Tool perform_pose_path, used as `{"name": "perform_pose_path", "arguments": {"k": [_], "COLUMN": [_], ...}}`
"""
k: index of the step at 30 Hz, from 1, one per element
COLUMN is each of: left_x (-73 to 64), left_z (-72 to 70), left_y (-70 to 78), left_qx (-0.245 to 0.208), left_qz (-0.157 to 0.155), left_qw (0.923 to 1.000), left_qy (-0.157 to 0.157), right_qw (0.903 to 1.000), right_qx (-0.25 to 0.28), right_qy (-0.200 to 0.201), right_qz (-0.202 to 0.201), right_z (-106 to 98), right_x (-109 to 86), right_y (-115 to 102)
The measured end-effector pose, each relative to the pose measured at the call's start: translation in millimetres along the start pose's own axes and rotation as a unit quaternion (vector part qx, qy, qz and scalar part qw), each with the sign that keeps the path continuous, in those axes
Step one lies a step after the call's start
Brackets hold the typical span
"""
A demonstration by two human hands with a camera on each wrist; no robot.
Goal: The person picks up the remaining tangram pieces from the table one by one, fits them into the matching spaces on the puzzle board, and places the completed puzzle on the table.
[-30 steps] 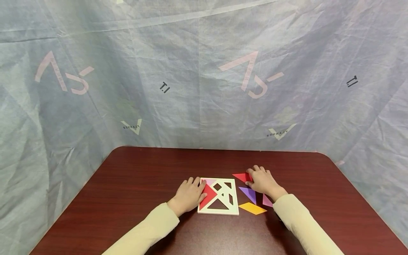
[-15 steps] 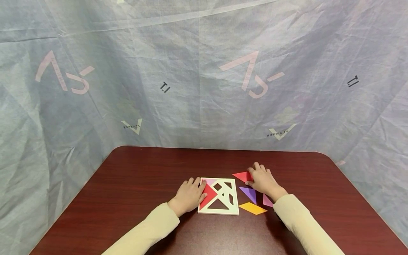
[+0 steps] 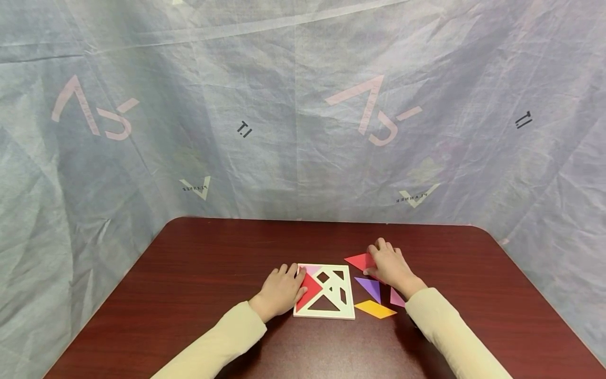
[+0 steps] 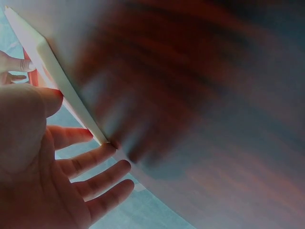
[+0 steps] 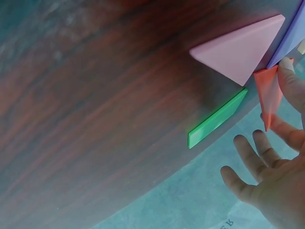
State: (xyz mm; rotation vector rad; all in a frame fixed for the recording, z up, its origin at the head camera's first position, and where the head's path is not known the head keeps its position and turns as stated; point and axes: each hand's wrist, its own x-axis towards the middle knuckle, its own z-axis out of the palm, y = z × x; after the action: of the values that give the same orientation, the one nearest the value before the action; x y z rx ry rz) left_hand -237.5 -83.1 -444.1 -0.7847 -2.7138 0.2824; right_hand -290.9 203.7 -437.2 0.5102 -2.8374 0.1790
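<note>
My left hand (image 3: 279, 290) rests on the left edge of a white tangram board (image 3: 326, 316), fingers spread. Under its fingertips lie a large red triangle (image 3: 312, 288) and a pale pink piece (image 3: 312, 269), both set in the board. The board's other cutouts show dark table. Right of the board, my right hand (image 3: 390, 268) pinches another red triangle (image 3: 358, 259) between thumb and index finger, its remaining fingers extended. In the right wrist view this red triangle (image 5: 270, 93) is tilted up, next to a purple triangle (image 5: 288, 38).
The purple triangle (image 3: 371, 287), a yellow parallelogram (image 3: 376, 309) and a pink triangle (image 3: 396, 298) lie right of the board. A green piece (image 5: 217, 119) shows only in the right wrist view. Grey cloth (image 3: 293, 158) hangs behind the dark red table (image 3: 227, 247).
My right hand has shifted slightly upward in the head view, and the red triangle has tilted, showing more of its face. My left hand and the board have stayed in place.
</note>
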Motion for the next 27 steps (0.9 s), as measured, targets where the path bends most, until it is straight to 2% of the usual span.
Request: {"name": "perform_pose_path", "arguments": {"k": [7,18,27], "left_x": [0.6,0.5,0.2], "left_z": [2.5,2.1,2.5], "left_y": [-0.3,0.2,-0.1], "left_qx": [-0.002,-0.007,-0.008], "left_qz": [-0.002,-0.005,-0.003], "left_qw": [0.9999,0.9997,0.9999], "left_qy": [-0.011,-0.021,-0.011], "right_qw": [0.9997,0.9977,0.9955], "right_qx": [-0.015,-0.016,-0.031], "right_qy": [0.01,0.054,0.076], "right_qz": [-0.014,-0.038,-0.046], "right_z": [-2.8,-2.6,-1.5], "right_x": [-0.8,1.1,2.2], "right_y": [-2.9,-6.6,-6.4]}}
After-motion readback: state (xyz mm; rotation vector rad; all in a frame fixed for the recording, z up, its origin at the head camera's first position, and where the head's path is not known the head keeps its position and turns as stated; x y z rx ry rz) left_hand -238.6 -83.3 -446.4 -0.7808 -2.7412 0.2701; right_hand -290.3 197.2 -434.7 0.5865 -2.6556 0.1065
